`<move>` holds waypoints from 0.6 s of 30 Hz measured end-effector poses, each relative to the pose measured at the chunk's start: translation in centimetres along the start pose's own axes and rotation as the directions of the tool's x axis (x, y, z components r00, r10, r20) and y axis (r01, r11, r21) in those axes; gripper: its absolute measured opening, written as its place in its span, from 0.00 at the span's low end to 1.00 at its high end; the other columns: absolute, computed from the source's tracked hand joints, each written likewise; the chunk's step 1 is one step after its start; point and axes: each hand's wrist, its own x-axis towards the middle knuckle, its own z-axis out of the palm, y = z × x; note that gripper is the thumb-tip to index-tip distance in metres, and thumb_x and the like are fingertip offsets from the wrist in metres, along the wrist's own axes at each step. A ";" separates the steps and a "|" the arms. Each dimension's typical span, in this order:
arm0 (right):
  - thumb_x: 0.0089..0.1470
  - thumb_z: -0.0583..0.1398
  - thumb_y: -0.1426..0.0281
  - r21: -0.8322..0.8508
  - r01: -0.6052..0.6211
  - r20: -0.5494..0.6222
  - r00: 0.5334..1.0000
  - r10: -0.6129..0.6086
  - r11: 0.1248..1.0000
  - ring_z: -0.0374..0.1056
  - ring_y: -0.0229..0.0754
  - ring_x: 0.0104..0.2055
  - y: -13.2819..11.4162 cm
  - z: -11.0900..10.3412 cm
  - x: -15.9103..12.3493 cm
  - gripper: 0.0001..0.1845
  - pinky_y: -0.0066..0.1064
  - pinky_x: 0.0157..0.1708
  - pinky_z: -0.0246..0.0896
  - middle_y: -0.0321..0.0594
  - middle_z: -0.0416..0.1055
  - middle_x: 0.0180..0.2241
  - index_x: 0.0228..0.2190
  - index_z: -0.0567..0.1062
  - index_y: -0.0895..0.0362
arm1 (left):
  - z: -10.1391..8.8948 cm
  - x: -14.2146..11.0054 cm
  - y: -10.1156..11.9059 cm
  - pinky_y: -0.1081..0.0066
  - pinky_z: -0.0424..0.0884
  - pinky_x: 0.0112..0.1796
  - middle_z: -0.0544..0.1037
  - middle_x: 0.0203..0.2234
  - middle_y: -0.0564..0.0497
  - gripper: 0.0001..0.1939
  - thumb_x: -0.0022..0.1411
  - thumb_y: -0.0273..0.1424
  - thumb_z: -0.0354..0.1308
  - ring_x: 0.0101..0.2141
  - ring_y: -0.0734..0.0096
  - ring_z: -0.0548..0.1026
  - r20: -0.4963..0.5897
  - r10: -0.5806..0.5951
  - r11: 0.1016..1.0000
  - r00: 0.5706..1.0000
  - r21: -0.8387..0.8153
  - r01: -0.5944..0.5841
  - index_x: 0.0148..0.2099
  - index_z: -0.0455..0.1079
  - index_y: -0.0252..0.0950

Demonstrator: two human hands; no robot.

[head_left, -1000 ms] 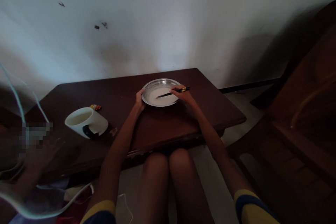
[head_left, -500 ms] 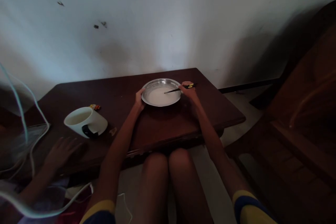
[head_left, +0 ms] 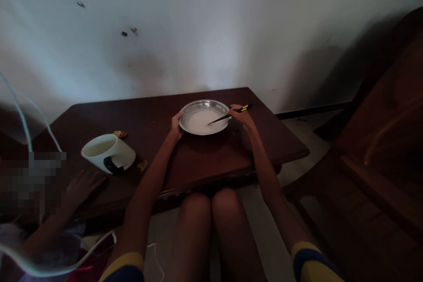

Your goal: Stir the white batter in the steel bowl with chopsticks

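Toward the far edge of the dark wooden surface (head_left: pixel 205 161), near the wall (head_left: pixel 185 31), sits the shallow metal bowl (head_left: pixel 203 105), and pale liquid (head_left: pixel 198 122) covers its bottom! On its left side the left hand (head_left: pixel 176 125) has a good grip, fingers grasping the rim and outer wall, though how far they reach underneath is hidden. Over on the right, the right hand (head_left: pixel 241 116) pinches a pair of black sticks (head_left: pixel 220 119) with yellow bands, chopsticks by the look of them, slanting in across the rim, tips down at the liquid. Those right-hand fingers are just beside the bowl's right edge; touching or not, I can't tell. How does it handle? Thin, stiff and fairly light, I'd judge, smooth enough to slip if wet, and that liquid could slosh with any tilt, so opposite sides of the rim look the places to hold. The sticks seem light and rigid, best taken toward the banded end. Well apart on the left, a white mug (head_left: pixel 124 150) stands near another person's hand (head_left: pixel 82 186).
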 end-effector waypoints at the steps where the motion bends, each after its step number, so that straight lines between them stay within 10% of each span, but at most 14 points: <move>1: 0.54 0.65 0.71 0.004 0.000 0.033 0.999 0.000 1.000 0.75 0.55 0.59 -0.2 0.2 -0.2 0.11 0.51 0.66 0.65 0.43 0.81 0.42 0.21 0.74 0.51 | 0.0 0.0 0.0 0.55 0.87 0.41 0.89 0.37 0.42 0.16 0.61 0.35 0.62 0.41 0.44 0.88 -0.002 -0.001 1.000 1.000 0.001 0.001 0.48 0.82 0.34; 8: 0.52 0.67 0.70 -0.010 -0.093 -0.147 0.985 0.090 0.996 0.62 0.57 0.72 -1.0 0.9 -0.3 0.06 0.60 0.74 0.51 0.45 0.80 0.51 0.25 0.79 0.50 | -0.1 0.1 -0.1 0.57 0.87 0.43 0.89 0.35 0.44 0.14 0.60 0.33 0.62 0.42 0.45 0.88 -0.015 0.010 1.000 1.000 -0.027 -0.010 0.45 0.82 0.35; 18: 0.54 0.69 0.72 -0.038 -0.061 -0.027 0.998 0.060 0.997 0.65 0.58 0.70 -1.7 1.1 -0.8 0.04 0.59 0.76 0.48 0.47 0.79 0.54 0.28 0.82 0.51 | 0.3 -0.3 0.2 0.57 0.87 0.43 0.89 0.37 0.43 0.15 0.62 0.33 0.60 0.42 0.46 0.88 -0.025 -0.017 1.000 1.000 -0.024 0.016 0.47 0.82 0.35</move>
